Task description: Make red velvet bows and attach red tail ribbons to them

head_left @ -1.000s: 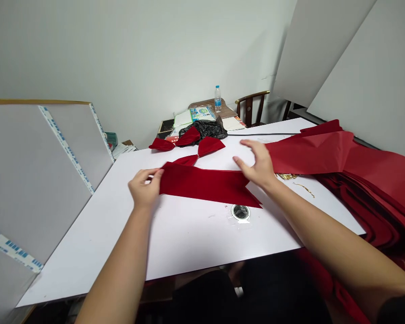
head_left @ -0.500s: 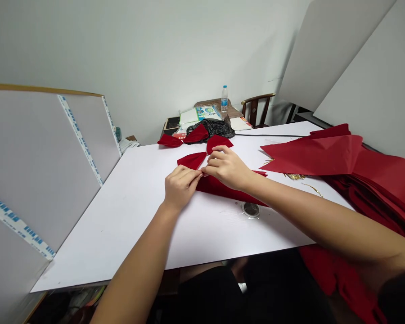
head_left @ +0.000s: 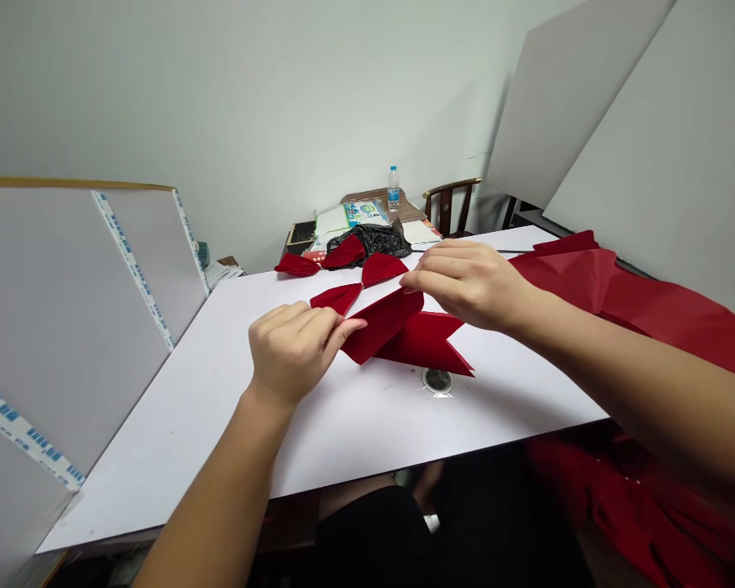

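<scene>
Both grips are closed: the left hand (head_left: 294, 347) and right hand (head_left: 469, 282) pinch opposite ends of the raised fold of a dark red, velvety fabric strip (head_left: 385, 325), apparently to keep it taut. The strip's notched tail (head_left: 422, 343) extends low over the glossy white tabletop (head_left: 355, 433), near a round, dark, pale-rimmed disc (head_left: 437, 380). Beyond, two red fabric bows (head_left: 385, 269), gathered at the middle, lie set back, seemingly leaving working room.

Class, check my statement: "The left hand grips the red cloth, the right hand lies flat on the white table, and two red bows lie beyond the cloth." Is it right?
Not quite: the head view shows the right hand gripping the red cloth too, not lying flat on the white table. The rest stands.
</scene>
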Demonstrator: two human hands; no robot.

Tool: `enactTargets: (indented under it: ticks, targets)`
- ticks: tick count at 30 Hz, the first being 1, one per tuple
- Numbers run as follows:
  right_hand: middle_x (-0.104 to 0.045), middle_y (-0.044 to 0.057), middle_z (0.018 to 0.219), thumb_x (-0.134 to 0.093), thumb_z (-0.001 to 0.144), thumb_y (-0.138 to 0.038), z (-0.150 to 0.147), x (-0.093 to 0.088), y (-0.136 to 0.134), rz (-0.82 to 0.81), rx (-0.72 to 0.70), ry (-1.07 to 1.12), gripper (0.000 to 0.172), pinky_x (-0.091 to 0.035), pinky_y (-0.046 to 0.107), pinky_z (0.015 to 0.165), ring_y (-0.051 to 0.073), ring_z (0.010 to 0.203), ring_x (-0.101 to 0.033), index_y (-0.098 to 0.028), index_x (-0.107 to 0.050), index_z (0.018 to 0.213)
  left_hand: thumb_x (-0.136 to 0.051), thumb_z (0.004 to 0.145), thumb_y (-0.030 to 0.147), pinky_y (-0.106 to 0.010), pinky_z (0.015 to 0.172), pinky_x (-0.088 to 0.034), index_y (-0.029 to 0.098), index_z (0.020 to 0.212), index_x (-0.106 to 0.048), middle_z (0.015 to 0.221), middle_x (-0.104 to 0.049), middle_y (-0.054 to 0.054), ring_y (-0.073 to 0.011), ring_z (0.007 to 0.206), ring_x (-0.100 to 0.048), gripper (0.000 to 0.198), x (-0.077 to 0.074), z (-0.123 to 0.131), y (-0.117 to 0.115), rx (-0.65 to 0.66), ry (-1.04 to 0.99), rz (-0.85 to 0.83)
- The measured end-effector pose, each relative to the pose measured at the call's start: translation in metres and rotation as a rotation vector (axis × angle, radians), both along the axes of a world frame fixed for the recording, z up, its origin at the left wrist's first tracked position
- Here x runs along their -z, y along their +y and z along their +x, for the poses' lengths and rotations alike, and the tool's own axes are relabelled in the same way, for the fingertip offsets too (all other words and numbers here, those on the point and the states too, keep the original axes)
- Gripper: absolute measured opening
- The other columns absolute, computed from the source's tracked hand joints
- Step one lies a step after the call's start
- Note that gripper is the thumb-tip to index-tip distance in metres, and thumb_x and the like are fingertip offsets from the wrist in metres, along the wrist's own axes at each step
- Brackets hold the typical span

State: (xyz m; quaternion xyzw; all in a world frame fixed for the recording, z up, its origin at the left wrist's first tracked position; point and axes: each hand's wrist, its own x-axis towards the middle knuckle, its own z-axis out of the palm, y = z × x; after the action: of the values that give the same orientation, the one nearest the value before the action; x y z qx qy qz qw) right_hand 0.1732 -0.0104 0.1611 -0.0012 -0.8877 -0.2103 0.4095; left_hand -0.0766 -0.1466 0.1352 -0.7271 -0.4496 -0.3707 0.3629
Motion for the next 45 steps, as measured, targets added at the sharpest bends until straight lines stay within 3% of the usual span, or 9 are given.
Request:
enactTargets:
  ticks: [5, 10, 15, 18, 21, 24, 33, 40, 45]
  targets:
    - [-0.071, 0.001, 0.082, -0.051, 0.105, -0.022, 0.029, -0.02, -0.006, -0.123, -0.088, 0.089, 0.026, -0.056, 0.035, 0.078, 0.017, 0.08, -0.067, -0.028, -0.076, 0.101, -0.077, 0.09, 0.048, -0.03, 0.048, -0.025, 0.017, 0.049, -0.04, 0.043, -0.033, 0.003, -0.0095, 0.043, -0.032, 0.064, -0.024, 0.029, -0.024, 0.213, -0.129, -0.058]
    - [-0.074, 0.001, 0.093, -0.056, 0.103, -0.023, 0.042, -0.038, -0.022, -0.25, -0.275, 0.203, 0.025, -0.061, 0.032, 0.081, 0.015, 0.09, -0.072, -0.028, -0.077, 0.091, -0.038, 0.108, 0.059, -0.029, 0.047, -0.042, 0.019, 0.054, -0.05, 0.045, -0.043, -0.001, -0.0135, 0.044, -0.048, 0.068, -0.035, 0.042, -0.018, 0.602, -0.754, -0.205]
    - [-0.067, 0.002, 0.091, -0.061, 0.101, -0.023, 0.033, -0.045, -0.047, -0.365, -0.433, 0.194, 0.022, -0.061, 0.035, 0.088, 0.017, 0.097, -0.071, -0.027, -0.077, 0.088, -0.066, 0.093, 0.065, -0.03, 0.075, -0.059, 0.018, 0.108, -0.069, 0.108, -0.072, -0.011, -0.0205, 0.094, -0.07, 0.049, -0.041, 0.069, 0.019, 0.743, -0.737, -0.779]
    - [-0.065, 0.002, 0.09, -0.059, 0.102, -0.023, 0.031, -0.045, -0.05, -0.381, -0.472, 0.233, 0.021, -0.062, 0.034, 0.084, 0.016, 0.092, -0.07, -0.026, -0.077, 0.091, -0.078, 0.089, 0.052, -0.029, 0.074, -0.057, 0.017, 0.094, -0.067, 0.091, -0.069, -0.006, -0.0181, 0.085, -0.068, 0.036, -0.037, 0.091, 0.026, 0.829, -0.804, -0.806]
    - [-0.068, 0.006, 0.101, -0.068, 0.099, -0.038, 0.033, -0.042, -0.044, -0.513, -0.511, 0.313, 0.016, -0.062, 0.035, 0.089, 0.018, 0.099, -0.069, -0.025, -0.077, 0.103, -0.081, 0.087, 0.042, -0.028, 0.066, -0.053, 0.017, 0.081, -0.064, 0.076, -0.065, -0.001, -0.0143, 0.07, -0.062, 0.031, -0.038, 0.104, 0.022, 0.78, -0.926, -0.761]
    - [-0.069, 0.01, 0.112, -0.076, 0.091, -0.054, 0.032, -0.032, -0.038, -0.818, -0.558, 0.331, 0.044, -0.062, 0.035, 0.093, 0.02, 0.108, -0.069, -0.02, -0.073, 0.118, -0.078, 0.09, 0.038, -0.028, 0.064, -0.052, 0.017, 0.079, -0.068, 0.078, -0.069, -0.002, -0.0153, 0.071, -0.063, 0.026, -0.048, 0.109, 0.017, 0.684, -0.865, -0.768]
    - [-0.071, 0.007, 0.087, -0.085, 0.08, -0.055, 0.035, -0.023, -0.045, -1.221, -0.59, 0.51, 0.04, -0.062, 0.033, 0.08, 0.018, 0.083, -0.07, -0.018, -0.072, 0.085, -0.065, 0.1, 0.029, -0.026, 0.071, -0.052, 0.018, 0.093, -0.078, 0.083, -0.075, -0.003, -0.0147, 0.074, -0.066, 0.017, -0.076, 0.111, 0.006, 0.429, -0.461, -0.453]
    - [-0.062, 0.004, 0.08, -0.072, 0.089, -0.065, 0.055, -0.032, -0.03, -1.265, -0.682, 0.254, 0.052, -0.058, 0.035, 0.085, 0.016, 0.08, -0.064, -0.018, -0.056, 0.075, -0.06, 0.103, 0.037, -0.022, 0.062, -0.045, 0.016, 0.091, -0.073, 0.079, -0.071, -0.003, -0.0126, 0.069, -0.061, 0.028, -0.091, 0.093, -0.004, 0.36, -0.38, -0.449]
    - [-0.056, 0.0, 0.07, -0.072, 0.09, -0.063, 0.086, -0.042, -0.022, -1.324, -0.59, -0.285, 0.05, -0.042, 0.022, 0.055, 0.008, 0.058, -0.049, -0.015, -0.059, 0.085, -0.059, 0.102, 0.039, -0.023, 0.057, -0.042, 0.017, 0.088, -0.069, 0.074, -0.068, -0.002, -0.0111, 0.06, -0.055, 0.028, -0.106, 0.064, -0.021, 0.301, -0.214, -0.598]
